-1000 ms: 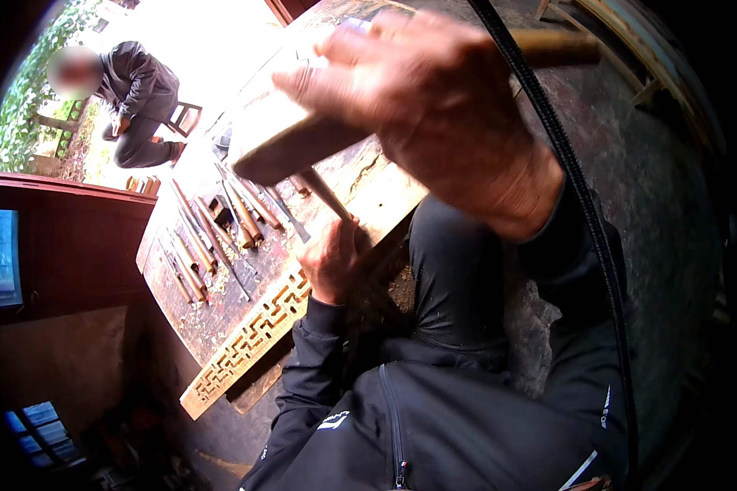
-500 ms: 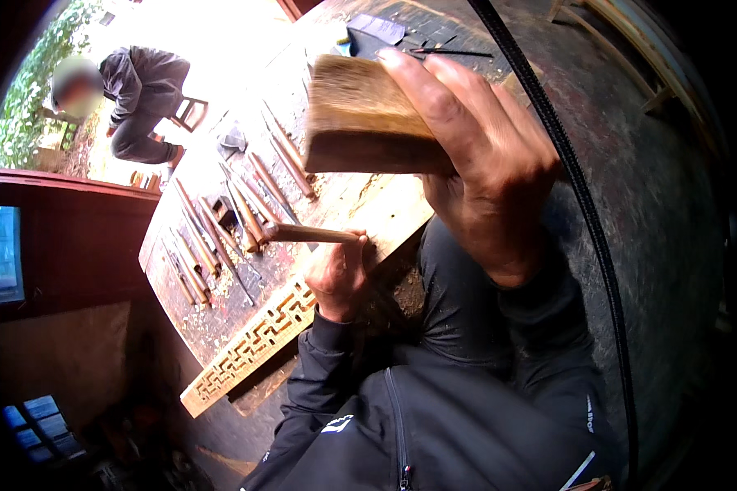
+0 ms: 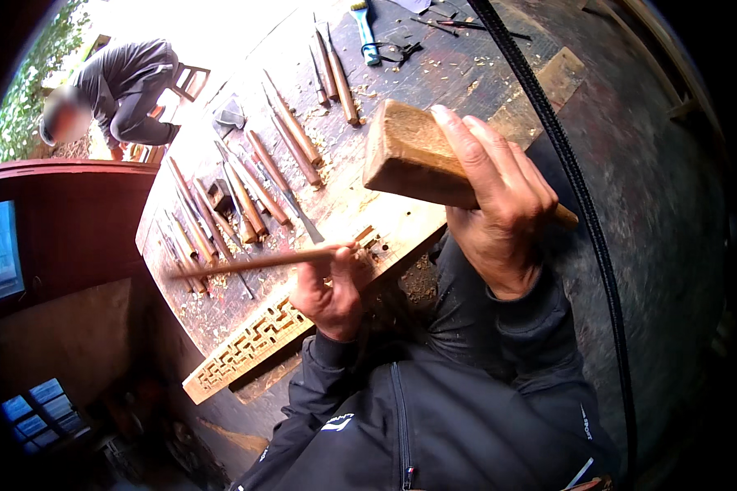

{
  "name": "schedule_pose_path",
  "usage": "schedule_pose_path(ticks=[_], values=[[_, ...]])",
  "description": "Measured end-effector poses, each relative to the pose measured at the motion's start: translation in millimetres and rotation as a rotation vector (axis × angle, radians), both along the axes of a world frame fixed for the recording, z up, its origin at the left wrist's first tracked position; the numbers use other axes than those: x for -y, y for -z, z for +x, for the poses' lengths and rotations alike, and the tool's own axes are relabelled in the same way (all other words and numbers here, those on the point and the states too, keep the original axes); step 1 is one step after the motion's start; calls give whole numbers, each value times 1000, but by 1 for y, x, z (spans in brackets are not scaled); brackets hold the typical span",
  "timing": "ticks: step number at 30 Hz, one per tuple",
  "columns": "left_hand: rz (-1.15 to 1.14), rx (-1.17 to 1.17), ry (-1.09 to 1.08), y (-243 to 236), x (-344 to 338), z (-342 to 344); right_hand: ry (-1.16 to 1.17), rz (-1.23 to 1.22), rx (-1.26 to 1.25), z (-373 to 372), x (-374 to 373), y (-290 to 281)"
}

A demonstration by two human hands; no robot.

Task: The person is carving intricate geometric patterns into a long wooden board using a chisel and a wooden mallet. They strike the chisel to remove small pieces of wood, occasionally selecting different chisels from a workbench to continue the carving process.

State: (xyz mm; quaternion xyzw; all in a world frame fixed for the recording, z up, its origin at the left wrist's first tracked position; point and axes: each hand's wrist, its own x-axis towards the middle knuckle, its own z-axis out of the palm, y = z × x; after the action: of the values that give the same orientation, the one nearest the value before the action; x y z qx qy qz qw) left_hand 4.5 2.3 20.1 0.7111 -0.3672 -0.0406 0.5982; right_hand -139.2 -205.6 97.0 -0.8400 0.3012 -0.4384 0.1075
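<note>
My right hand (image 3: 504,204) is closed around a wooden mallet (image 3: 413,155), held up over the right part of the work; the handle end pokes out beyond my fist. Between the thumb and fingers of my left hand (image 3: 329,295) is a slim wooden-handled chisel (image 3: 262,262). Its handle stretches leftward and blurs at the far end, while its other end is near a freshly cut slot, the tip too small to make out. Under that hand a pale wooden board (image 3: 418,219) lies slanting along the table edge, with rows of cut slots at its left part.
Several wooden-handled chisels (image 3: 282,110) lie on the table (image 3: 442,82) among shavings. A blue-handled brush (image 3: 365,37) is at the back. A black cord (image 3: 577,180) hangs across the right side. Outside, another person (image 3: 131,90) bends forward beside a stool (image 3: 190,82).
The mallet and my right hand have dropped lower and shifted right. In my left hand the chisel now swings out farther left, its handle seen more side-on. The other person bends lower.
</note>
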Motion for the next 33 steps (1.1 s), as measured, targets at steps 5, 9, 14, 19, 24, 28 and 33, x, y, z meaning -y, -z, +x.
schedule_pose_path(ticks=[5,9,14,19,24,28,33], values=[[-93,-283,-16,0,6,-4,-50,40,-36,2,-1,-2],[-229,-394,-56,1,12,-11,-61,44,-52,3,1,0],[-143,-323,-43,2,7,-11,-81,44,-46,3,2,1],[-96,-279,-13,3,5,-10,-92,69,-66,2,2,3],[-43,-216,2,4,4,-9,-84,79,-85,2,1,2],[-35,-156,27,3,6,-8,-71,85,-109,0,0,1],[33,-16,10,10,2,-4,-68,84,-123,-1,0,0]])
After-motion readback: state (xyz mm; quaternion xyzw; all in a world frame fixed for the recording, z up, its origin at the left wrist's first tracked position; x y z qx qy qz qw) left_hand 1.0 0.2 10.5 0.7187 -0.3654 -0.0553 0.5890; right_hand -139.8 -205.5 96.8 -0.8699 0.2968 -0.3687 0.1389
